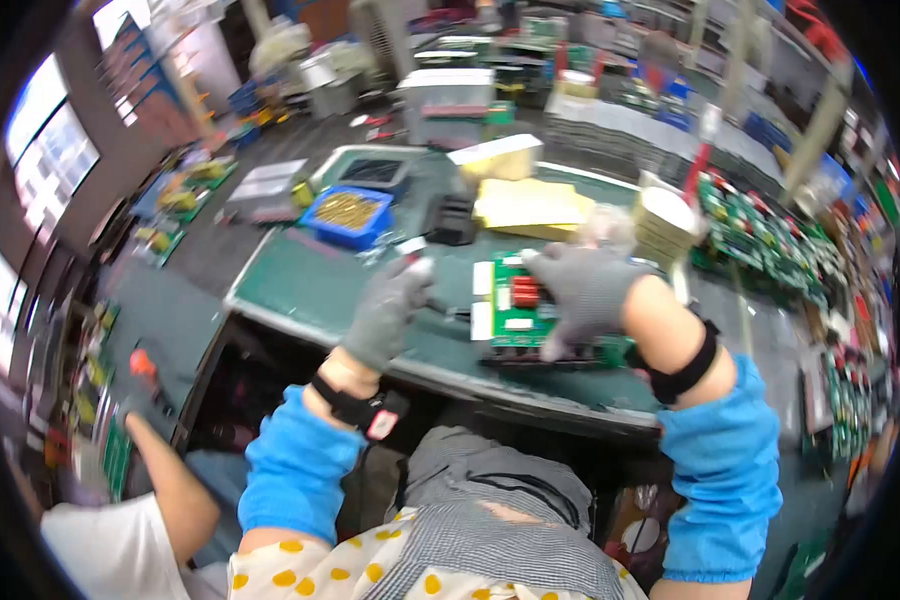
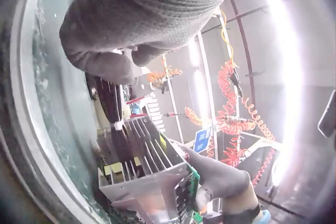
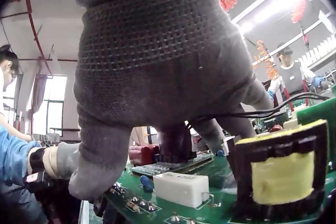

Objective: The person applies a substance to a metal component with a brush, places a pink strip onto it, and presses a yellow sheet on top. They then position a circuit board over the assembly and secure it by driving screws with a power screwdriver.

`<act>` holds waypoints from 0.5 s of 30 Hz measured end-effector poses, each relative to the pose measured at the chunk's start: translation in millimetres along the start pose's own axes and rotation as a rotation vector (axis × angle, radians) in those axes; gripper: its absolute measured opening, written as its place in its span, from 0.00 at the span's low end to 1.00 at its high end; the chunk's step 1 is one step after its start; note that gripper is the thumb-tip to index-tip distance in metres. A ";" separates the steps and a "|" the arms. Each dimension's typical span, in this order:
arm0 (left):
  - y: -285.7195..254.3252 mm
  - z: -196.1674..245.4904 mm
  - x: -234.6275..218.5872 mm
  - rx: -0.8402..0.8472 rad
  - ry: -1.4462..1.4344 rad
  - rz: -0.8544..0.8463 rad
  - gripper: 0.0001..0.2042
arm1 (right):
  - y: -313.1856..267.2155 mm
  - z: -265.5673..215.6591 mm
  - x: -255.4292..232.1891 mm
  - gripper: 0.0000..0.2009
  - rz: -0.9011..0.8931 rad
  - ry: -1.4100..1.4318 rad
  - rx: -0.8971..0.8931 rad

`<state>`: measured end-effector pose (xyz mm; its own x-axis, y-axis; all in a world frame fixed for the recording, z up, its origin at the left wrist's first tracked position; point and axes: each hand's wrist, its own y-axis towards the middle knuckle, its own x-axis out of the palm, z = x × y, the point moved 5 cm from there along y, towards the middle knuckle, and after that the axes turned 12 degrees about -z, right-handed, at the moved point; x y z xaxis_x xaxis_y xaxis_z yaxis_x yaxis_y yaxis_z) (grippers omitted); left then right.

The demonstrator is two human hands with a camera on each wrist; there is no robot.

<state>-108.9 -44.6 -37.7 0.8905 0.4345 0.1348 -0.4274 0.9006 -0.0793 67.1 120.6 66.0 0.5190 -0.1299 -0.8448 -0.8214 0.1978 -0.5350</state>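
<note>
Gloved right hand (image 3: 157, 77) closest to the lens, fingers spread and bent down over the board (image 1: 530, 310), tips pressing among the parts; holding it down rather than lifting it. Left hand (image 1: 390, 305) just left of the board, fingers curled around something small and pale at the tips; cannot tell what.

Board lying flat on the mat (image 1: 300, 280), near the front edge of the bench, right in front of the seated body. Green, crowded: red component (image 1: 525, 292) mid-board, white block (image 3: 181, 188), taped transformer (image 3: 281, 174), finned heatsink (image 2: 147, 166) along one side.

Likely stiff and moderately heavy for its size, weight lopsided toward heatsink and transformer. Fragile in the small parts and leads; thin black wires (image 3: 262, 111) crossing above look easy to snag. Probably best gripped by the bare edges or the heatsink body, never by the tall components. Knit gloves should give decent friction on the edges.

Mat green, smooth, flat. Farther back: blue bin (image 1: 348, 213) of brassy small parts, yellow pads (image 1: 530, 205), a rack of more green boards (image 1: 760, 230) to the right. Busy workshop beyond, coiled orange hoses (image 2: 231, 108) hanging overhead, windows at left, another worker's arm (image 1: 170, 480) at lower left.
</note>
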 end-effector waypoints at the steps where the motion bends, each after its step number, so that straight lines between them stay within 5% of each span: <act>1: -6.6 19.4 14.9 0.194 0.211 0.102 0.15 | 2.9 -0.4 0.3 0.51 -0.077 0.013 -0.019; 3: 7.6 -1.9 6.2 0.238 0.220 0.134 0.16 | 7.9 2.7 8.1 0.37 0.031 0.119 -0.090; 4: 18.0 -21.6 2.1 0.284 -0.020 0.056 0.19 | 14.2 8.2 12.4 0.30 0.146 0.164 -0.142; 6: 9.7 -10.5 25.0 0.290 -0.017 0.143 0.18 | -1.4 5.8 13.3 0.19 0.233 0.023 -0.152; 7: 21.0 -28.2 0.3 0.174 -0.176 0.186 0.13 | -11.4 3.4 14.6 0.14 0.279 -0.047 -0.152; 8: 41.7 -57.0 -36.0 0.053 -0.359 0.213 0.16 | 18.0 6.6 16.9 0.14 0.198 -0.069 -0.118; 10: 36.9 -50.3 -28.0 0.070 -0.414 0.231 0.16 | 54.3 6.5 20.0 0.16 0.035 -0.088 -0.082; 12: 37.6 -44.4 -21.5 0.132 -0.340 0.273 0.17 | 45.9 4.3 15.7 0.18 0.037 -0.059 -0.034; 13: 46.1 -51.1 -53.2 0.426 0.379 0.098 0.15 | 39.1 6.3 15.4 0.19 -0.019 -0.030 -0.093; 15: 42.6 -45.9 -41.6 0.381 0.323 0.030 0.14 | 57.5 8.0 21.8 0.17 0.130 -0.146 -0.048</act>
<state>-157.0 -25.0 -92.0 0.8539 0.4883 -0.1797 -0.4264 0.8547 0.2961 33.1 136.9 16.8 0.4334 0.0365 -0.9005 -0.8925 0.1563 -0.4232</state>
